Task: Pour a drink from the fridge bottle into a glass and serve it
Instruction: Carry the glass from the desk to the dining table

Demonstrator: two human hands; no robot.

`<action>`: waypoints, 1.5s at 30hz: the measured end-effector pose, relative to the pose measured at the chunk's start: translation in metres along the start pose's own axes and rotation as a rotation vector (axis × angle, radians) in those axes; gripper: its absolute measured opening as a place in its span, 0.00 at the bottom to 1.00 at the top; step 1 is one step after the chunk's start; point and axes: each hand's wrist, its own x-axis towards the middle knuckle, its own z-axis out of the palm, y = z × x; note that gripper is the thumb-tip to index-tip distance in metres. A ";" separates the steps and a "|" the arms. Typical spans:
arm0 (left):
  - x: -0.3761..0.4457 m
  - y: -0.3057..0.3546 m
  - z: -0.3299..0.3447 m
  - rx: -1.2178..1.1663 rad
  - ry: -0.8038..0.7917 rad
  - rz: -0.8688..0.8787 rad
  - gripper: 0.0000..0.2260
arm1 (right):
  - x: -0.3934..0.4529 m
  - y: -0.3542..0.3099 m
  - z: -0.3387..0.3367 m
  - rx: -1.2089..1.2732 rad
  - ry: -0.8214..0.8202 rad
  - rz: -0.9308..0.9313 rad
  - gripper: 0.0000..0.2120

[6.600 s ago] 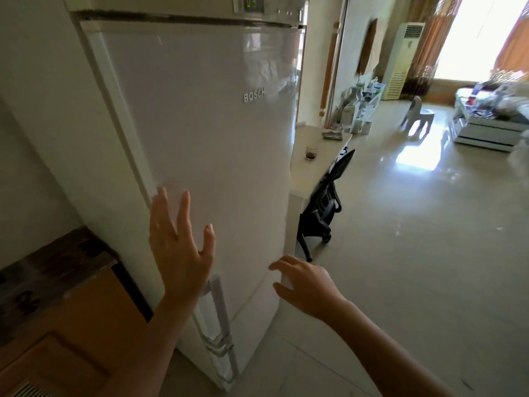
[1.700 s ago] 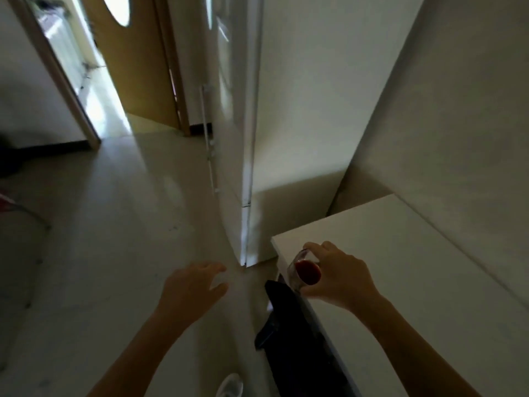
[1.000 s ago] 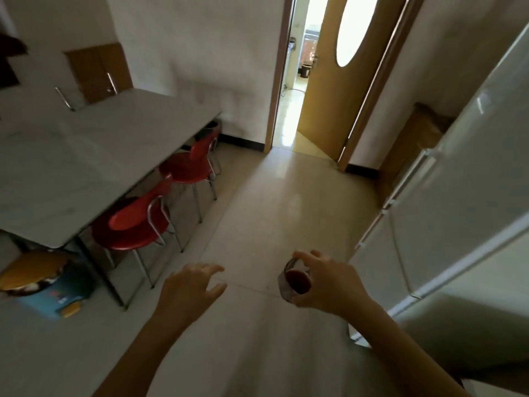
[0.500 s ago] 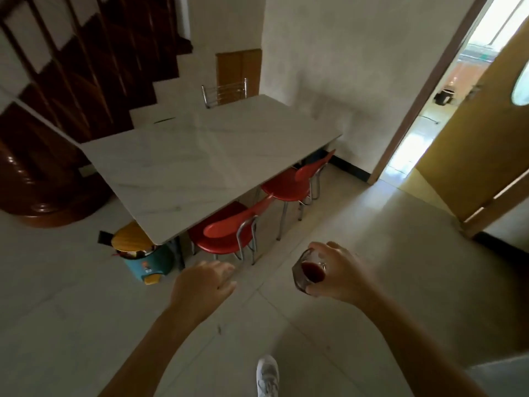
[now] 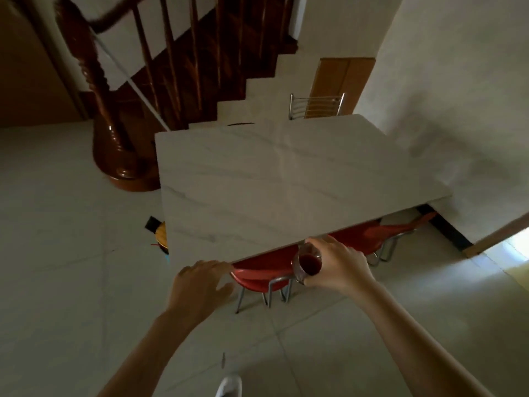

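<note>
Pale glazed floor tile [image 5: 71,282] nearest, with the toe of a white shoe [image 5: 229,386] at the bottom edge. Above that, two bare forearms reaching forward. Left hand [image 5: 197,285] empty, fingers spread loosely apart, gripping nothing, just beside the near corner of the table; contact with it impossible to tell. Right hand [image 5: 337,267] wrapped around a small clear glass tumbler [image 5: 307,263] holding a dark red drink, roughly upright, at the near edge of the white marble-patterned rectangular tabletop [image 5: 286,181] and above the red moulded seats of the metal-legged chairs [image 5: 263,270] tucked beneath. Not yet set down. Against half a second earlier: most of the gap to the table closed, the top then well ahead across open floor, now filling the middle of the view; same grip on the tumbler throughout. Judged from this: pouring done, fridge left behind, serving nearly finished, only placement on the bare top remaining. Worth easing the tumbler forward past the rim, well in from the edge, to avoid a knock or a spill. Farther off, a yellow-lidded bin [image 5: 161,236] peeking out at the table's left side, a chrome slat-backed chair [image 5: 316,106] at the far end, an orange-brown wooden panel [image 5: 343,78] on the wall behind, and a dark wooden staircase with turned balusters [image 5: 200,67] beyond.
</note>
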 end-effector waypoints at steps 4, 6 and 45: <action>0.057 -0.016 0.005 -0.007 0.013 -0.087 0.16 | 0.077 0.007 -0.001 -0.026 -0.050 -0.051 0.39; 0.091 -0.025 0.007 -0.015 -0.004 -0.106 0.16 | 0.116 0.010 0.002 -0.036 -0.058 -0.067 0.39; 0.224 -0.086 0.041 -0.101 -0.092 -0.387 0.16 | 0.350 0.017 0.092 -0.027 -0.301 -0.039 0.43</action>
